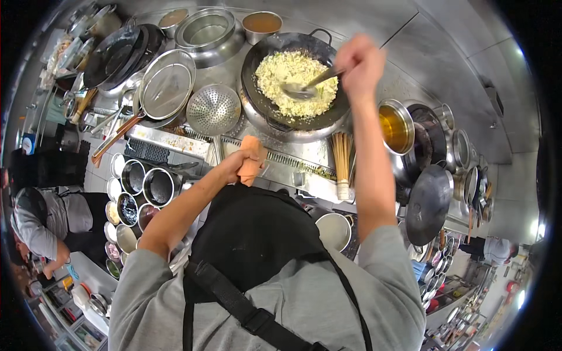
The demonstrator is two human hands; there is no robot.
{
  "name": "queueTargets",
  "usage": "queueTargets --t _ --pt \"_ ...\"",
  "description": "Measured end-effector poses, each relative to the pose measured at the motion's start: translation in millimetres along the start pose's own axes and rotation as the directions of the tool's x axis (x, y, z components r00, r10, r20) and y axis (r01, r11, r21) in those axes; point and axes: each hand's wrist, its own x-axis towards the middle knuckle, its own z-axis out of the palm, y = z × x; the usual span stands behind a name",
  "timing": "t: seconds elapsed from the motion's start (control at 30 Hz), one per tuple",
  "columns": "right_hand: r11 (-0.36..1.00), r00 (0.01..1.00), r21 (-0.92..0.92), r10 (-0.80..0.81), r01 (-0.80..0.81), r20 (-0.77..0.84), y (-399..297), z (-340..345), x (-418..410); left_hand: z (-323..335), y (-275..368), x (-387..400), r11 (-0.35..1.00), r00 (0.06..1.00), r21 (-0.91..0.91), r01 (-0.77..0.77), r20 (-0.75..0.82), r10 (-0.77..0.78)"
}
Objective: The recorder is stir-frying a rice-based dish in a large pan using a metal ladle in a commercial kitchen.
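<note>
Fried rice [290, 83] with green bits fills much of a dark wok [254, 103] on the stove. My right hand [362, 66], blurred, grips the handle of a metal wok ladle [300, 91] whose bowl is at the rice. Close to my apron, my left hand [243, 162] is closed around a folded orange cloth [251, 153], apart from the wok. Just beyond that cloth lies a perforated metal strainer [214, 109], its handle pointing towards me. A bamboo wok brush [341, 160] rests at the stove's front edge, below the wok.
A pot of yellow oil [392, 127] stands right of my right forearm. Wire-mesh strainers [167, 85] and stacked woks [116, 55] crowd the left. Metal ingredient containers [158, 186] sit by my left arm. A person [52, 223] is at the far left, another person [496, 251] at the far right.
</note>
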Motion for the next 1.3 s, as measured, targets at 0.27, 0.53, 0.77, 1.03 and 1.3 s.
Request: queueTargets --t 0.27,0.53,0.77,1.03,1.3 --pt "0.929 0.924 -0.15 -0.358 0.339 -0.133 60.2 -14.2 -14.6 -10.1 0.1 -7.8 0.947 0.971 0.309 -0.085 -0.187 0.148" --pt "0.857 0.968 0.499 -0.001 -0.128 0.25 -78.0 -126.8 -48.9 -15.7 5.2 -42.9 0.957 0.925 0.222 -0.186 -0.289 0.247" --pt "0.956 0.947 0.156 -0.208 0.25 -0.243 -58.7 71.7 -118.9 35.8 43.5 83.3 0.991 0.987 0.0 -0.136 -0.092 0.135" --pt "0.968 0.967 -0.163 -0.213 0.19 -0.137 -58.6 35.9 -45.0 3.2 32.7 168.5 0.94 0.955 -0.275 -0.203 -0.269 0.128" --pt "0.897 0.952 0.367 0.295 -0.245 -0.083 -127.3 -7.0 -30.4 146.9 58.6 -18.9 0.961 0.928 -0.267 0.067 -0.338 -0.158"
